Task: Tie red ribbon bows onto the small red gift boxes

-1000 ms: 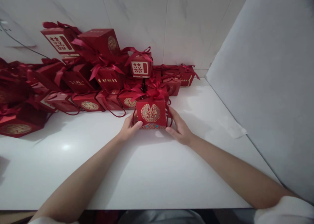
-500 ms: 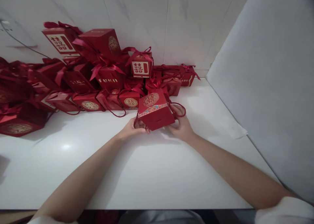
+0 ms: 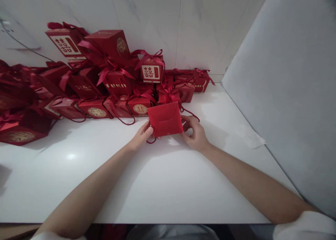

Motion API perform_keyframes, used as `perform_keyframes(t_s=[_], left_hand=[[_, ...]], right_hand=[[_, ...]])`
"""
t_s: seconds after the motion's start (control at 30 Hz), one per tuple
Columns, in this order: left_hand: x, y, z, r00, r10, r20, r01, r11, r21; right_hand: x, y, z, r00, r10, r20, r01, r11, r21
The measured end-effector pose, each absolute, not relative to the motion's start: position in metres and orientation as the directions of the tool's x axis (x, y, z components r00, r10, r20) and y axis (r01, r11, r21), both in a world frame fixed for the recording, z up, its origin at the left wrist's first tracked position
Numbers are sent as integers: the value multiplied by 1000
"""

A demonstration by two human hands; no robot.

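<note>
Both my hands grip one red gift box (image 3: pixel 165 120): left hand (image 3: pixel 141 136) and right hand (image 3: pixel 194 133) pinch its sides, plain base facing me, just above the white counter (image 3: pixel 157 184). Its cord handle (image 3: pixel 190 112) dangles loose; it might snag the stacked red boxes (image 3: pixel 110 79) just behind and topple them.

view: head, single | from: above the near edge of the white bench (image 3: pixel 162 184) | faces: forward and down toward the far tiled wall (image 3: pixel 199 26) | range: close, arm's reach | shared: none, one view only
</note>
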State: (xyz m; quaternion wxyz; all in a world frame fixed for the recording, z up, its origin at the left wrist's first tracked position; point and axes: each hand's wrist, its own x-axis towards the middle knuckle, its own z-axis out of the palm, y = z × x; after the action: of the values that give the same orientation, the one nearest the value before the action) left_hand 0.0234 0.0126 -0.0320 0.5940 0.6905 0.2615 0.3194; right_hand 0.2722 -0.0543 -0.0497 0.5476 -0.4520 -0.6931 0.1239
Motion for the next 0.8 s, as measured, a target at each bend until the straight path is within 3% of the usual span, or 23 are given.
perform_keyframes(t_s=[0.8], left_hand=[[23, 12, -29, 682, 721, 125, 31, -198, 980]], right_hand=[[271, -56, -48, 32, 799, 600, 422, 533, -733]])
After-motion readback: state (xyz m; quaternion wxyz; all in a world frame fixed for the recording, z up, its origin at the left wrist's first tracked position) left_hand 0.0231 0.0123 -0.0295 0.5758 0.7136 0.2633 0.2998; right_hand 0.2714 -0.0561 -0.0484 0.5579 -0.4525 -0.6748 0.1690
